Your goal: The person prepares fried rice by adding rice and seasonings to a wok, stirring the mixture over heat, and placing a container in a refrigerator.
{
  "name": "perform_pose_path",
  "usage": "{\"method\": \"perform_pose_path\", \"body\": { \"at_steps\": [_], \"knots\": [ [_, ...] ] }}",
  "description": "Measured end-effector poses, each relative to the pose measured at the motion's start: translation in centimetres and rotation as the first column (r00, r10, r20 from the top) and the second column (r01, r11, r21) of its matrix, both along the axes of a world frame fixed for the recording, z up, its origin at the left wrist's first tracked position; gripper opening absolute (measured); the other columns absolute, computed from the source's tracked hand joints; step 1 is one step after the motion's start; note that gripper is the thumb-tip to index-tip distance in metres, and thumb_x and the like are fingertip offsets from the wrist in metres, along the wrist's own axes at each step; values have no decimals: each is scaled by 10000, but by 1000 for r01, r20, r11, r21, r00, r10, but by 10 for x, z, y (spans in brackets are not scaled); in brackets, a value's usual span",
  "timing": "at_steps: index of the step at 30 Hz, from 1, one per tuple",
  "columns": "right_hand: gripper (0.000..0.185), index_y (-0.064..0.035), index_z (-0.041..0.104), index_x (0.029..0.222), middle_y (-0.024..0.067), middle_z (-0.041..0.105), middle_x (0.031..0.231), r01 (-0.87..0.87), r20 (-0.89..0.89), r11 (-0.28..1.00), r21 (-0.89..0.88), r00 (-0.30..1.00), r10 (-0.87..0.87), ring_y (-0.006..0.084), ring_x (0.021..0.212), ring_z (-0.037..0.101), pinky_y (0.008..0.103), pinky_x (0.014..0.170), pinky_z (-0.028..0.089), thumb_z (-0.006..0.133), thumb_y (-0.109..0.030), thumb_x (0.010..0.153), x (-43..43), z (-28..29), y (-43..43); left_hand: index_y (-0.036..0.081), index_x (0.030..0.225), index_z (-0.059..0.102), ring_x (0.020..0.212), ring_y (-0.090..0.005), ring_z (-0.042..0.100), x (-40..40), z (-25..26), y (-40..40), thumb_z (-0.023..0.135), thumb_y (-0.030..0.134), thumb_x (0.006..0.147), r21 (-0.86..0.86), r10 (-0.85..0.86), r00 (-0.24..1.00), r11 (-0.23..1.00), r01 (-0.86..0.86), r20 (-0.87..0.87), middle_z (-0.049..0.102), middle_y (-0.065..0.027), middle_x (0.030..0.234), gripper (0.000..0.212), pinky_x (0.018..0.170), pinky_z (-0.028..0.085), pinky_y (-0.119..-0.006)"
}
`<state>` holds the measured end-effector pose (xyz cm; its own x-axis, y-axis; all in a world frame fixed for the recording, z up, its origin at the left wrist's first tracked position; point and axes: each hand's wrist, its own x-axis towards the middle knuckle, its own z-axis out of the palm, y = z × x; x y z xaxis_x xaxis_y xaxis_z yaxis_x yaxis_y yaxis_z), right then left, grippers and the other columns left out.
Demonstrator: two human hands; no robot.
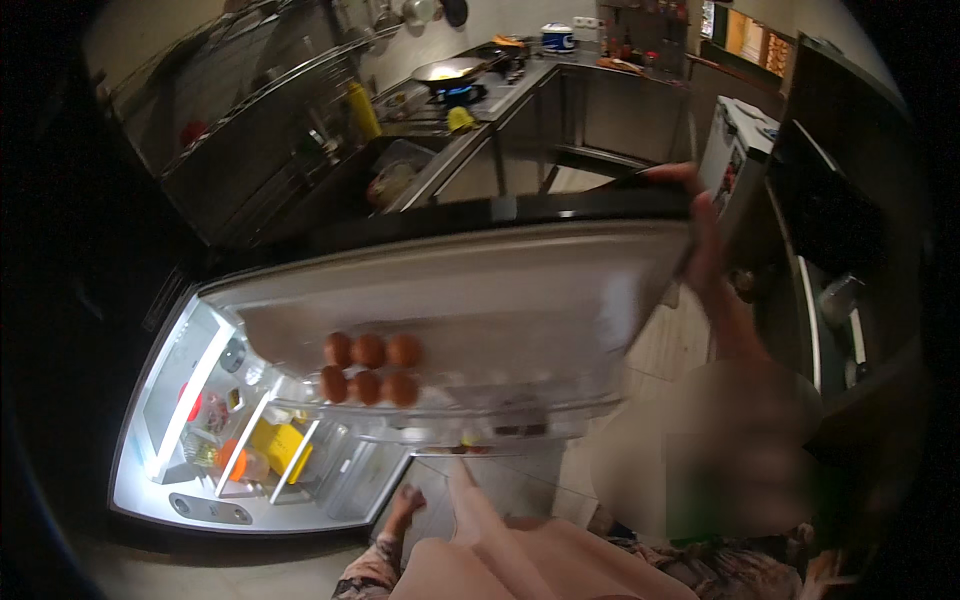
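My right hand [701,232] grips the outer edge of an open refrigerator door [465,277]. Several brown eggs [367,351] sit in two rows in the door's clear upper rack. Lower down, my left hand [407,501] hangs near the refrigerator's open front, apart from the door; its fingers look curled, but blur hides whether they hold anything. Inside the lit refrigerator [195,495] are glass shelves, a yellow container [283,448] and an orange-lidded container [232,459]. Pale cloth [525,562] covers my front.
Beyond the door, a wok [450,71] sits over a blue gas flame on the stove. A sink [337,176] holds a clear plastic container [405,169]. A yellow bottle [364,111] stands beside it. A rice cooker [557,39] is at the back; a white cabinet [742,127] stands right.
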<state>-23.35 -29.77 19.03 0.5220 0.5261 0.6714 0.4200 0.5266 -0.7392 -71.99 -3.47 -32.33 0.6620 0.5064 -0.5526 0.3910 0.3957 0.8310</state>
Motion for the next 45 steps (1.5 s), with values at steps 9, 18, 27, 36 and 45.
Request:
{"method": "perform_pose_path", "body": {
  "at_steps": [9, 18, 27, 36, 45],
  "knots": [
    [480, -132, 482, 1188, 212, 426, 1191, -461, 373, 876, -141, 795, 478, 321, 1044, 455, 398, 860, 399, 630, -215, 738, -60, -9, -69, 67, 1128, 465, 819, -219, 506, 129, 58, -240, 519, 311, 819, -80, -243, 822, 968, 236, -515, 521, -121, 889, 397, 726, 417, -351],
    [713, -96, 162, 1347, 192, 419, 1149, -788, 501, 409, -460, 150, 852, 322, 944, 485, 390, 722, 438, 572, -127, 764, -48, -50, -57, 75, 1172, 437, 946, -267, 468, 220, 82, -292, 505, 314, 817, -53, -194, 798, 978, 200, -571, 494, -154, 1019, 433, 820, 376, -366],
    [584, -91, 300, 1292, 155, 508, 1010, -465, 608, 725, -509, 402, 685, 314, 893, 519, 388, 752, 444, 569, -203, 785, 207, -69, 73, 83, 1216, 409, 1073, -314, 430, 407, 85, -176, 491, 318, 815, 94, -231, 791, 936, 340, -567, 468, -187, 1148, 471, 913, 334, -381],
    [335, -64, 527, 1038, 140, 546, 957, 339, 769, 787, -516, 587, 252, 304, 887, 534, 372, 765, 449, 602, -241, 763, 573, 10, 166, 25, 1213, 401, 1052, -222, 497, 778, 278, 70, 555, 146, 803, 722, -22, 985, 683, -110, 171, 509, -157, 1147, 454, 862, 404, -323],
    [310, -25, 528, 992, 190, 514, 982, 491, 849, 733, -471, 478, 225, 362, 902, 511, 413, 767, 428, 584, -228, 765, 808, 55, 423, 15, 1268, 313, 1077, -223, 460, 1015, 362, 226, 626, 86, 763, 471, 231, 656, 531, -704, 719, 435, -144, 1190, 599, 865, 397, -315]
  ]
}}
